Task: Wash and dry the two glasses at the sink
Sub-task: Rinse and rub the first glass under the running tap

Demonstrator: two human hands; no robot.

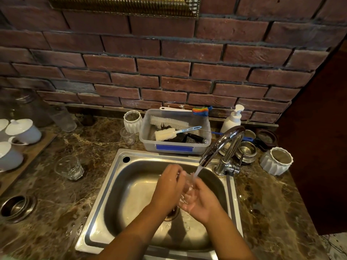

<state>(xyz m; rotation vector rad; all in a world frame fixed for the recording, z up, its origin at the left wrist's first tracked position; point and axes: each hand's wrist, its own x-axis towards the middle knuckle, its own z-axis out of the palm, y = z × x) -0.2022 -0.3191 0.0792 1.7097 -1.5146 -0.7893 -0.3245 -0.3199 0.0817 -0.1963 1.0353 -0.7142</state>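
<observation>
Between the two hands, above the sink (131, 194), sits the first glass (186, 184). The right hand (203, 202) cups it from beneath with fingers curled round its lower part, and the left hand (169, 186) closes over its other side, fingers bent on the wall. Just beyond the grip, the stream (197, 170) from the faucet (223, 141) lands on the glass.

To rinse well, the person would likely need to turn the glass so water runs inside as well as out, holding it firmly (wet glass slips, and a steel basin is unforgiving).

Well to the left of the grip, the second glass (69, 167) stands upright on the brown marble counter (93, 136), not yet washed, by the look of it. Beyond the grip, a plastic tub (174, 148) holds a sponge brush (166, 134), with a soap pump (232, 119) to its right. Behind everything rises a brick wall (169, 72).
</observation>
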